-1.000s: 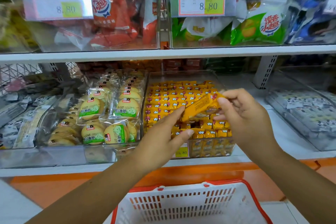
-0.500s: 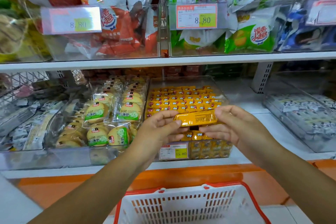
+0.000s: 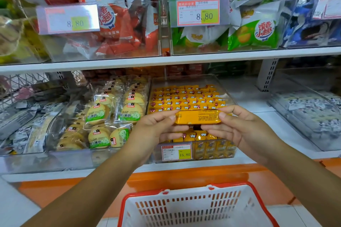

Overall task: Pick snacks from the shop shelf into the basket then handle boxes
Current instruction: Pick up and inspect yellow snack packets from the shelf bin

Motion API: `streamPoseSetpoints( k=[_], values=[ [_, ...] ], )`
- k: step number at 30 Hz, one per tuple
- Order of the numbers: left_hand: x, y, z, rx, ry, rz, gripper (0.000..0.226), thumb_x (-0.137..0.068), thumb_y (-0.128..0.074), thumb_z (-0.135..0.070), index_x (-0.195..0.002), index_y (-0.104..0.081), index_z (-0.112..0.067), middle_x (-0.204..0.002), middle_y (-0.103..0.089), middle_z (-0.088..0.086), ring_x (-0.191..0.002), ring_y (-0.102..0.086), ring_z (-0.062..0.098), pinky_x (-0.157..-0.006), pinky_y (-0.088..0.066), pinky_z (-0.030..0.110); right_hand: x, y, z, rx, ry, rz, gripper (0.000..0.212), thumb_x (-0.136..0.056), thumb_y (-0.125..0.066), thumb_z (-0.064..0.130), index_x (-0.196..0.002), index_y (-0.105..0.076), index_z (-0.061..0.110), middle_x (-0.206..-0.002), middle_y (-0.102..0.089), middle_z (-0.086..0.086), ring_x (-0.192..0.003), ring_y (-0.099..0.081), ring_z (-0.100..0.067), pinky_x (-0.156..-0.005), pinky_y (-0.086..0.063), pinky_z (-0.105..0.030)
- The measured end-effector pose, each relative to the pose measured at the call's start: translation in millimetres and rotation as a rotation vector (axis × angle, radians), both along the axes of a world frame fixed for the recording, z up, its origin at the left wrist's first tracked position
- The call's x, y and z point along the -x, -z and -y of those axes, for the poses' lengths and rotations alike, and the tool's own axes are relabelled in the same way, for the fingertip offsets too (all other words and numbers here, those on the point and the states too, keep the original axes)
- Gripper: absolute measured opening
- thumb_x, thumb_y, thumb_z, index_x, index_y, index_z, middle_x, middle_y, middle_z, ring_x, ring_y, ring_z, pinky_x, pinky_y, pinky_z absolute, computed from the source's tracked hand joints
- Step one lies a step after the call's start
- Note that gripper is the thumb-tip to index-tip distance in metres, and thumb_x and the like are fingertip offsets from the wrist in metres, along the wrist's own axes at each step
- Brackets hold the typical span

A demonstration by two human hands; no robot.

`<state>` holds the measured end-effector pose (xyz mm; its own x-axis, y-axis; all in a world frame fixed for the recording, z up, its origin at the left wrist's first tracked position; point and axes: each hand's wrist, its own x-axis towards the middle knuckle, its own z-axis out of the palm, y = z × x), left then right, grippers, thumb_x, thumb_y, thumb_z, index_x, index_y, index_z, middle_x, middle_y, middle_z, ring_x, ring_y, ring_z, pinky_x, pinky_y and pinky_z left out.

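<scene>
1. Yellow snack packet point(image 3: 198, 116): held level in the air with its long side running left to right and its printed back facing the camera. It spans the gap between the two hands, in front of the near rows of the clear tray.
2. Left hand point(image 3: 155, 131): thumb and forefinger close on the packet's left end in a pinch. The other fingers reach loosely beneath it.
3. Right hand point(image 3: 239, 131): forefinger curls over the right end and the thumb presses its face. The lower fingers lie nearly straight under the packet.
4. Clear tray point(image 3: 186, 77): stands on the lower shelf, packed with rows of like yellow packets. A price tag point(image 3: 176, 152) reading 15.80 is fixed to its front wall.
5. Basket point(image 3: 142, 194): white with a red rim, below the hands and nearer the camera, well apart from the packet.
6. Round biscuit packs point(image 3: 97, 114): lie in the tray just left of the yellow one.
7. Red bags point(image 3: 114, 24) and green bags point(image 3: 254, 33): fill bins on the upper shelf.
</scene>
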<state>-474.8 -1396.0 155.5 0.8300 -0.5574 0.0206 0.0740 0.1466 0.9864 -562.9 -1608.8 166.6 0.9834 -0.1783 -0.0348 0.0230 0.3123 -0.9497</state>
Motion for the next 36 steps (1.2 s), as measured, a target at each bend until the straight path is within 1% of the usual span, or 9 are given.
streamPoseSetpoints(
  k=[7,10,14,17,19,21,25,31,36],
  values=[
    [-3.6,-1.1,-3.4,0.071,0.035,-0.018,0.042,-0.088,-0.059,0.004,-0.127,-0.061,-0.012,-0.114,-0.073,0.012,-0.103,-0.072,0.028,-0.081,-0.06,0.027,0.3,-1.9,7.8,-0.054,-0.083,0.019,0.055,-0.083,-0.058,0.006,-0.137,-0.047,0.002,-0.123,-0.065,-0.026,-0.108,-0.068,-0.037,-0.087,-0.058,-0.034],
    [-2.8,0.6,-2.1,-0.003,-0.06,0.02,0.032,-0.092,-0.061,-0.01,-0.123,-0.062,-0.011,-0.106,-0.075,0.011,-0.098,-0.073,0.026,-0.08,-0.06,0.029,1.7,0.1,6.7,0.092,-0.011,0.005,0.041,-0.08,-0.066,0.014,-0.116,-0.056,-0.004,-0.114,-0.07,-0.024,-0.101,-0.072,-0.034,-0.079,-0.061,-0.029],
    [-1.7,2.0,-1.4,-0.107,-0.101,0.105,0.021,-0.099,-0.055,-0.018,-0.102,-0.072,-0.007,-0.104,-0.075,0.002,-0.095,-0.073,0.019,-0.095,-0.055,0.042,2.1,0.7,6.1,0.112,0.086,0.025,0.027,-0.07,-0.078,0.029,-0.074,-0.062,0.008,-0.084,-0.07,-0.01,-0.085,-0.074,-0.024,-0.077,-0.06,-0.028],
    [6.5,-3.0,3.8,-0.106,-0.148,0.157,0.025,-0.1,-0.053,-0.015,-0.077,-0.062,-0.012,-0.067,-0.061,-0.017,-0.081,-0.072,0.012,-0.102,-0.05,0.048,0.8,1.1,4.6,0.058,0.109,0.036,0.016,-0.079,-0.066,0.015,-0.077,-0.055,0.003,-0.095,-0.07,-0.019,-0.086,-0.074,-0.021,-0.079,-0.061,-0.03],
    [11.1,-5.1,8.3,-0.091,-0.189,0.192,0.016,-0.1,-0.054,-0.014,-0.085,-0.056,-0.012,-0.06,-0.058,-0.017,-0.08,-0.074,0.014,-0.099,-0.052,0.047,0.6,0.8,3.1,0.074,0.132,0.04,0.016,-0.081,-0.064,0.013,-0.087,-0.055,0.001,-0.105,-0.07,-0.022,-0.088,-0.074,-0.025,-0.076,-0.061,-0.029],
    [12.4,-4.7,10.3,-0.067,-0.21,0.221,0.004,-0.1,-0.055,-0.012,-0.098,-0.051,-0.012,-0.066,-0.067,-0.014,-0.076,-0.074,0.015,-0.091,-0.056,0.045,1.6,-1.2,2.1,0.108,0.167,0.066,0.018,-0.085,-0.064,0.007,-0.098,-0.052,0.004,-0.103,-0.071,-0.024,-0.086,-0.074,-0.033,-0.069,-0.061,-0.029],
    [13.9,-6.2,8.0,-0.025,-0.216,0.229,0.014,-0.098,-0.055,-0.008,-0.106,-0.051,-0.018,-0.089,-0.076,0.005,-0.087,-0.075,0.023,-0.07,-0.061,0.031,3.4,-1.9,2.1,0.162,0.14,0.107,0.012,-0.089,-0.061,0.004,-0.096,-0.052,0.006,-0.093,-0.072,-0.015,-0.088,-0.073,-0.041,-0.068,-0.062,-0.03],
    [11.4,-6.2,5.4,-0.026,-0.225,0.198,0.012,-0.096,-0.059,-0.012,-0.105,-0.066,-0.016,-0.088,-0.076,0.001,-0.087,-0.075,0.021,-0.072,-0.061,0.028,5.2,-2.8,-0.2,0.141,0.045,0.08,0.038,-0.071,-0.071,0.022,-0.103,-0.06,0.003,-0.098,-0.075,-0.015,-0.093,-0.073,-0.036,-0.073,-0.06,-0.028],
    [7.0,-5.1,3.5,0.006,-0.158,0.127,0.02,-0.088,-0.066,0.002,-0.105,-0.063,-0.008,-0.096,-0.076,0.009,-0.09,-0.075,0.026,-0.07,-0.06,0.026,4.0,-0.7,0.8,0.145,0.068,0.081,0.04,-0.069,-0.072,0.013,-0.106,-0.06,0.004,-0.102,-0.074,-0.018,-0.092,-0.073,-0.035,-0.072,-0.06,-0.025]
  ],
)
